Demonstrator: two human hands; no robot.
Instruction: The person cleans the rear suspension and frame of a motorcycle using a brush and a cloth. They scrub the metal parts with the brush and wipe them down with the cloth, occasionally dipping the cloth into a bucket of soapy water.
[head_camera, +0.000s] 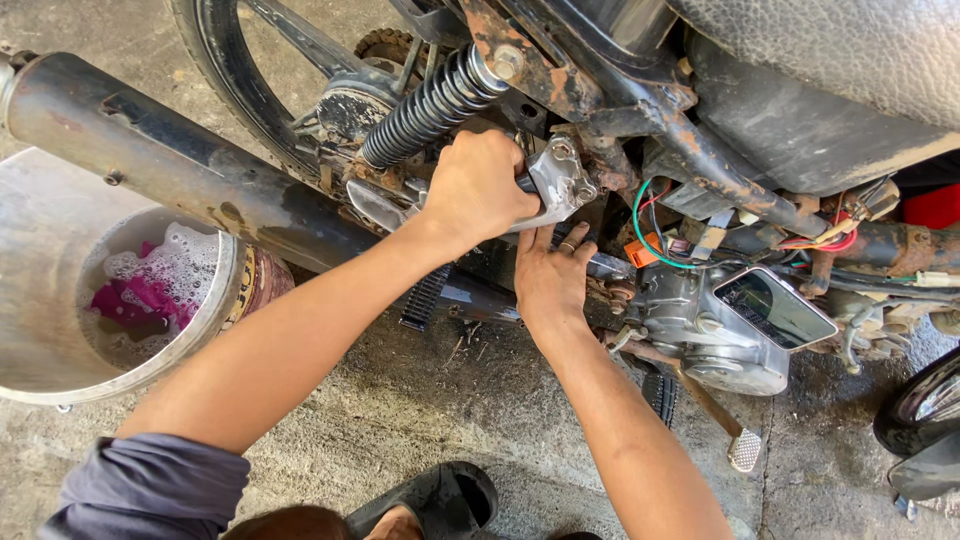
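**Rusted frame, two hands at the footrest bracket**

Rust-brown and black, the steel frame of the motorcycle (640, 140) fills the upper half of the head view, standing on a cracked grey concrete floor (450, 410). The left hand (478, 185) is clenched around a dull silver cast-metal bracket (560, 180) that sits against the frame just below the coiled black rear shock spring (430, 105). The right hand (550, 275) lies just beneath the bracket, palm toward the machine, fingers reaching up behind it; whether it grips anything there cannot be told, since the fingertips are hidden.

A long black, scuffed exhaust pipe (170, 160) runs from the upper left corner of the view toward the hands. Under it, at the left edge, stands a round metal bucket (215, 310) holding soapy water and a pink cloth (140, 300). To the right of the hands sit the grey engine casing (720, 330) and a tangle of green, red and orange wires (660, 240). A black rubber sandal (440, 500) shows at the bottom edge.
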